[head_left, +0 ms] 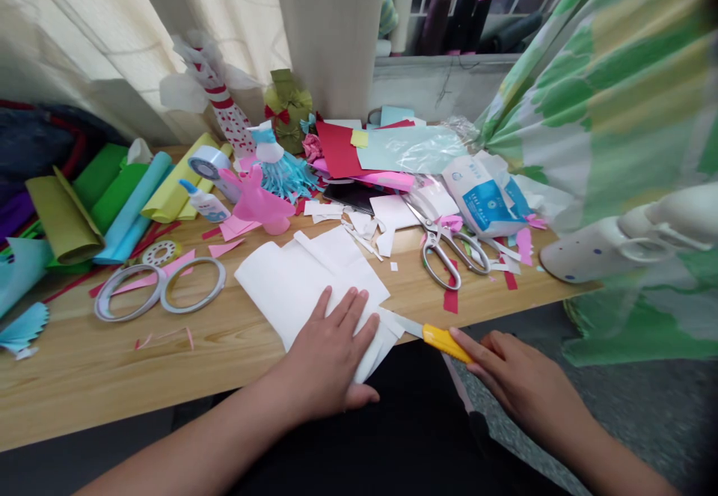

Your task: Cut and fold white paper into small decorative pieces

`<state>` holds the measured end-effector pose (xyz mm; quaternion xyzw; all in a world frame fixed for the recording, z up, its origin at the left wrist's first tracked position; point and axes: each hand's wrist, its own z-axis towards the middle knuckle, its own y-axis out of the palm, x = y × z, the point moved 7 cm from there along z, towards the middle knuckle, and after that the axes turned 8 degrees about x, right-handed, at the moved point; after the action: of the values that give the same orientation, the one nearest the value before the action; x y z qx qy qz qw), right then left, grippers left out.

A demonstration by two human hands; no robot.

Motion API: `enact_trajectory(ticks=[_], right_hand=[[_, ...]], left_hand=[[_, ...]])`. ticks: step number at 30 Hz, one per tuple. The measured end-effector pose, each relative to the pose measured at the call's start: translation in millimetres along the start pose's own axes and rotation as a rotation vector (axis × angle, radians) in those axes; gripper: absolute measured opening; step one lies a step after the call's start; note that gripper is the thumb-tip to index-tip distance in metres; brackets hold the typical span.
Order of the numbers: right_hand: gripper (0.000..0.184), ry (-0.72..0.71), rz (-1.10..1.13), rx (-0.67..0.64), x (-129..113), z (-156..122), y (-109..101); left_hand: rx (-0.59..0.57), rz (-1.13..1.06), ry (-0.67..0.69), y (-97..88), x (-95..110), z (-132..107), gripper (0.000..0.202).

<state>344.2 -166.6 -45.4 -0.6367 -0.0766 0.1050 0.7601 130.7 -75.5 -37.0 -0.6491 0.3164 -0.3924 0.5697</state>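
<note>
Folded white paper [280,279] lies at the front edge of the wooden table, part of it reaching over the edge. My left hand [330,354] rests flat on it, fingers stretched out and pressing it down. In my right hand [510,369] is a yellow utility knife [446,343], gripped by its handle with the index finger along it. The knife's blade points left and meets the right side of the paper; its tip is hidden among the paper layers. White paper scraps [364,225] lie just behind the sheet.
Metal scissors [443,249] lie open to the right, near a tissue pack [476,193] and a white bottle [594,249]. Tape rolls [194,286], a glue bottle [205,200] and a pink bunny-shaped holder [261,200] stand left. Coloured paper rolls [132,212] fill the far left.
</note>
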Motion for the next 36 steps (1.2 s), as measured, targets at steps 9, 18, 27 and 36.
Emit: enact_trajectory(ticks=[9,18,27,36], right_hand=[[0.038,0.001,-0.017,0.032,-6.4,3.1,-7.8],[0.04,-0.041,0.011,-0.023,-2.8,5.3,-5.8],[0.044,-0.069,0.124,-0.016,-30.2,-24.9,2.2],[0.043,-0.061,0.127,0.015,-41.8,-26.3,1.8]], left_hand=[[-0.014,-0.012,0.037,-6.0,2.0,-1.7,0.087],[-0.015,-0.035,0.011,-4.9,0.8,-3.7,0.082],[-0.062,-0.077,0.144,-14.0,0.8,-15.1,0.076],[-0.049,-0.083,0.09,-13.8,-5.7,-12.1,0.077]])
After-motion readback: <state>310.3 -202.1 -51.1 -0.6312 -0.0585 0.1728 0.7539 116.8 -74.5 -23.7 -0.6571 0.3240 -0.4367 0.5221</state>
